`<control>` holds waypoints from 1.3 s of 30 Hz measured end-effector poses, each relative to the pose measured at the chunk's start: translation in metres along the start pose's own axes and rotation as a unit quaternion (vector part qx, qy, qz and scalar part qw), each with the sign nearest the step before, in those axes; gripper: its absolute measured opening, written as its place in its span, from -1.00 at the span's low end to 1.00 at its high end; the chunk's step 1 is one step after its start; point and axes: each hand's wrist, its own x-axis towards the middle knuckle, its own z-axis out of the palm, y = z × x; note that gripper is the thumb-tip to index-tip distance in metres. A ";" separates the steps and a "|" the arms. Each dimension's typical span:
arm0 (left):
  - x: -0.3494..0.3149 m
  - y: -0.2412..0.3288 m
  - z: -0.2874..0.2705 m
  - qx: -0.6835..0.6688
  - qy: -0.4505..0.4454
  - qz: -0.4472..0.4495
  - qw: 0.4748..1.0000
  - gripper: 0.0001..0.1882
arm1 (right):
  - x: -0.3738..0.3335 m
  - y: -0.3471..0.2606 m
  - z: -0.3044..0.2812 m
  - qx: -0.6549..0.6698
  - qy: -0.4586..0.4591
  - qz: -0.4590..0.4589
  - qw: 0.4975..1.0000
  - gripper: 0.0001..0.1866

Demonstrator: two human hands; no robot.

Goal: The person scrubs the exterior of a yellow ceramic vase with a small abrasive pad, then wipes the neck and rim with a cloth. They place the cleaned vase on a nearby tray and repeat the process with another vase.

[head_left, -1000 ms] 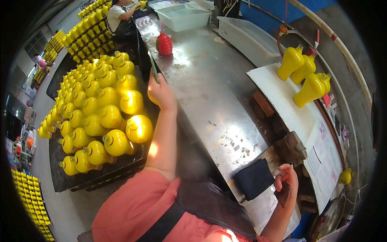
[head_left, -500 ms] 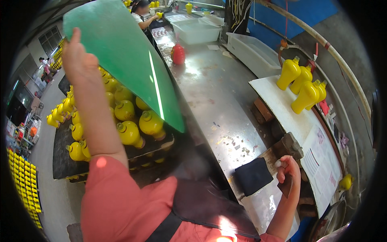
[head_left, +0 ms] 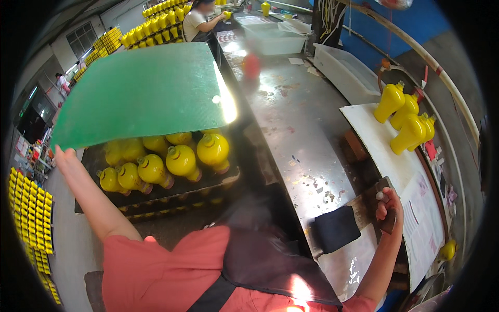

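My left hand (head_left: 66, 156) is closed on the near left corner of a large green sheet (head_left: 150, 93). The sheet spreads over a dark board (head_left: 228, 179) of standing yellow bottles (head_left: 181, 161) and hides most of them; the front bottles show below its edge. Whether it rests on their tops, I cannot tell. My right hand (head_left: 390, 204) is raised over the right edge of the metal table, fingers curled round a flat brown piece (head_left: 388, 222). A white cover sits on one fingertip. Beside this hand a folded black cloth (head_left: 337, 229) lies on the table.
The metal table (head_left: 291, 130) carries small paper scraps, a blurred red object (head_left: 251, 66) and white tubs (head_left: 345, 73). Several yellow bottles (head_left: 408, 132) stand on a white board (head_left: 364, 119) at right. A co-worker (head_left: 200, 26) handles a yellow bottle at the far end.
The green sheet has swung from upright on the left to a flatter position over the bottles. My left hand has come down and nearer with it. The right hand keeps its brown piece.
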 end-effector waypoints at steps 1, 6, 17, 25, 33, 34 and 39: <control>0.017 -0.012 -0.032 -0.002 0.029 -0.004 1.000 -0.58 | 0.005 -0.001 0.000 0.003 0.003 0.000 1.000 -0.73; 0.026 -0.065 -0.117 -0.005 0.118 -0.016 0.993 -0.59 | 0.018 -0.001 0.003 -0.007 -0.010 0.016 1.000 -0.71; -0.193 -0.133 0.069 0.381 -0.100 0.386 0.834 -0.55 | 0.002 0.022 0.020 -0.025 0.038 0.042 0.998 -0.67; -0.371 -0.313 0.184 0.469 -0.718 0.393 0.332 -0.59 | -0.045 0.017 0.079 -0.075 0.039 0.043 0.995 -0.73; -0.418 -0.331 0.198 0.548 -0.748 0.340 0.154 -0.71 | -0.116 0.030 0.045 0.051 0.044 0.002 0.998 -0.70; -0.426 -0.327 0.203 0.581 -0.730 0.332 0.139 -0.68 | -0.120 0.032 0.038 0.057 0.052 0.004 0.997 -0.68; -0.526 -0.321 0.248 0.497 -0.790 0.337 0.123 -0.74 | -0.122 0.047 0.013 0.113 0.114 0.004 0.987 -0.49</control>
